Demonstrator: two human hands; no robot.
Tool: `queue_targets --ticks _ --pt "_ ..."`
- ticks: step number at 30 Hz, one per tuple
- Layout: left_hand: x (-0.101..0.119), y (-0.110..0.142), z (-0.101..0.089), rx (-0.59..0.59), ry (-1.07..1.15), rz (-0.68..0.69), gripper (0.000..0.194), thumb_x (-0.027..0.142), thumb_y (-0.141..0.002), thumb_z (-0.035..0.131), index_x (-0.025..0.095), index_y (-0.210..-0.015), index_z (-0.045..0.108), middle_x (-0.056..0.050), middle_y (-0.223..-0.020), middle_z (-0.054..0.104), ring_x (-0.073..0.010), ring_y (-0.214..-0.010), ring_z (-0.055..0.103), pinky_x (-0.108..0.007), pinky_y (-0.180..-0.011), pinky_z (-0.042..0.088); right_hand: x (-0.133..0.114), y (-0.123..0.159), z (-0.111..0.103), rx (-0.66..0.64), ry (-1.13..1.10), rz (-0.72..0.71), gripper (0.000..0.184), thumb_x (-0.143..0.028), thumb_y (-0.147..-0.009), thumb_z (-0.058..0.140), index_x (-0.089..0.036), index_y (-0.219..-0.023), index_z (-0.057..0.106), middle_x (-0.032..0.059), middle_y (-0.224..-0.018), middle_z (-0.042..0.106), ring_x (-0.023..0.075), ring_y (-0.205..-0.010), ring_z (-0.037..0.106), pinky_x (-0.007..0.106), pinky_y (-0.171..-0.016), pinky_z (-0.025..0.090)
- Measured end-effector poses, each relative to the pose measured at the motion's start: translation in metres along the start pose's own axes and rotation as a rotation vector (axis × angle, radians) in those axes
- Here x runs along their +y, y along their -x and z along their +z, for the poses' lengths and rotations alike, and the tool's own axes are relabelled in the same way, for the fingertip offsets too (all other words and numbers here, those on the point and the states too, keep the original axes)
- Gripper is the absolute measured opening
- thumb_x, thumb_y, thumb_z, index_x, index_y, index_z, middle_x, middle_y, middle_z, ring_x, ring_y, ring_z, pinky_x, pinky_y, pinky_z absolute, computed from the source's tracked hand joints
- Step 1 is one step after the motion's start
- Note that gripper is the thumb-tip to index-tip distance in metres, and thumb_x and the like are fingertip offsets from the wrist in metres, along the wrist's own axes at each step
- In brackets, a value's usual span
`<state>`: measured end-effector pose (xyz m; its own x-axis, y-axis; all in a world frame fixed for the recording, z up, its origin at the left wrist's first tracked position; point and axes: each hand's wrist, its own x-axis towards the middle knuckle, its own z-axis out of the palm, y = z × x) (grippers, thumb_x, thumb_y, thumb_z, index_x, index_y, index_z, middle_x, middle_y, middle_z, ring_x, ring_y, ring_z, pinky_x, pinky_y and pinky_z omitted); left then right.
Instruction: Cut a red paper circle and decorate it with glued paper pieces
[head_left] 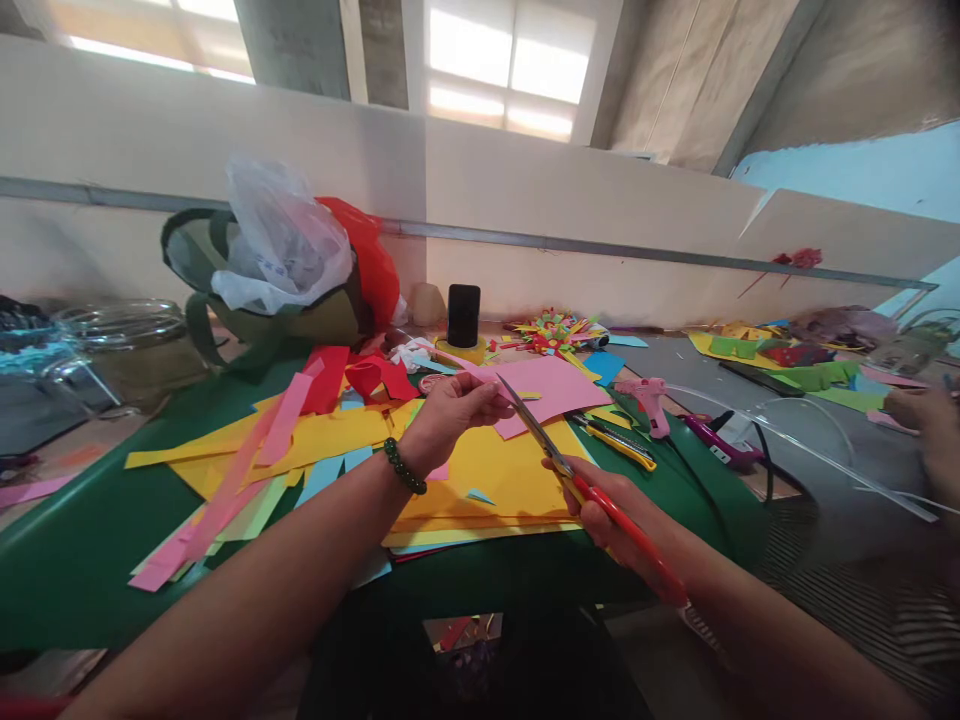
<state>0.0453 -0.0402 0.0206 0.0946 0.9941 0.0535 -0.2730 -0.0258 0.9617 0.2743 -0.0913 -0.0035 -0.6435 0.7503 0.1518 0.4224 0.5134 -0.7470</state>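
My right hand [600,500] grips a pair of scissors [619,520] with red handles, the blades pointing up and to the left. The blade tips reach close to the fingertips of my left hand [469,405]. That hand, with a dark green bead bracelet [403,466] on its wrist, is closed in a pinch on a narrow pink strip [457,360]. Beneath both hands lies a stack of yellow sheets [480,480], with a small blue scrap [480,496] on it. A larger pink sheet [562,390] lies just beyond my hands.
Coloured strips [300,430] cover the left side. A utility knife [615,442], pink glue gun [651,402] and purple tool [720,442] lie on the right. A phone [463,315] stands behind, near a bag [300,320]. Another person's hand [919,410] is at far right.
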Motion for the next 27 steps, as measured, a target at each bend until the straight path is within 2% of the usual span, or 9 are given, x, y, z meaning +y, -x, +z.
queue_targets --ticks 6,10,15,20,25,27 --pt "-0.004 -0.002 -0.007 -0.091 -0.022 0.038 0.034 0.043 -0.071 0.080 0.014 -0.078 0.064 -0.009 -0.077 0.076 -0.0211 -0.078 0.073 -0.033 -0.078 0.054 0.002 -0.001 -0.001 0.057 0.103 -0.041 0.078 -0.083 -0.083 0.023 -0.017 -0.108 0.057 0.0004 -0.069 0.047 0.0126 -0.058 0.036 0.026 -0.051 0.034" --pt "-0.003 -0.002 -0.009 -0.129 -0.021 0.033 0.033 0.042 -0.072 0.078 0.013 -0.080 0.065 -0.010 -0.079 0.076 -0.0216 -0.081 0.073 -0.034 -0.081 0.053 0.003 0.001 -0.001 0.056 0.113 -0.016 0.084 -0.083 -0.084 0.023 -0.014 -0.117 0.057 -0.0002 -0.067 0.047 0.0127 -0.057 0.037 0.026 -0.051 0.034" --pt "-0.003 -0.002 -0.009 -0.135 -0.027 0.023 0.031 0.039 -0.073 0.078 0.012 -0.081 0.065 -0.010 -0.079 0.075 -0.0218 -0.080 0.073 -0.035 -0.081 0.053 0.005 0.001 0.000 0.057 0.106 -0.007 0.084 -0.082 -0.084 0.024 -0.014 -0.119 0.057 -0.0001 -0.067 0.048 0.0125 -0.056 0.036 0.026 -0.051 0.033" --pt "-0.005 -0.003 -0.010 -0.142 -0.048 0.024 0.032 0.041 -0.075 0.077 0.012 -0.081 0.065 -0.011 -0.081 0.076 -0.0222 -0.082 0.073 -0.036 -0.083 0.053 0.010 0.002 0.001 0.087 0.137 -0.008 0.081 -0.082 -0.084 0.024 -0.016 -0.112 0.061 0.0001 -0.064 0.049 0.0134 -0.056 0.038 0.026 -0.050 0.032" --pt "-0.004 -0.003 -0.010 -0.136 -0.055 0.010 0.032 0.041 -0.074 0.078 0.013 -0.080 0.064 -0.009 -0.079 0.075 -0.0204 -0.078 0.073 -0.033 -0.078 0.053 0.014 0.001 0.003 0.132 0.222 0.024 0.070 -0.075 -0.089 0.027 -0.018 -0.100 0.065 0.0031 -0.068 0.057 0.0158 -0.060 0.047 0.027 -0.056 0.039" --pt "-0.003 -0.003 -0.009 -0.151 -0.060 0.010 0.033 0.042 -0.074 0.078 0.013 -0.080 0.063 -0.008 -0.076 0.074 -0.0200 -0.078 0.073 -0.032 -0.078 0.053 0.013 0.000 0.003 0.138 0.251 0.035 0.069 -0.073 -0.090 0.026 -0.017 -0.102 0.065 0.0034 -0.068 0.058 0.0164 -0.059 0.048 0.028 -0.057 0.040"
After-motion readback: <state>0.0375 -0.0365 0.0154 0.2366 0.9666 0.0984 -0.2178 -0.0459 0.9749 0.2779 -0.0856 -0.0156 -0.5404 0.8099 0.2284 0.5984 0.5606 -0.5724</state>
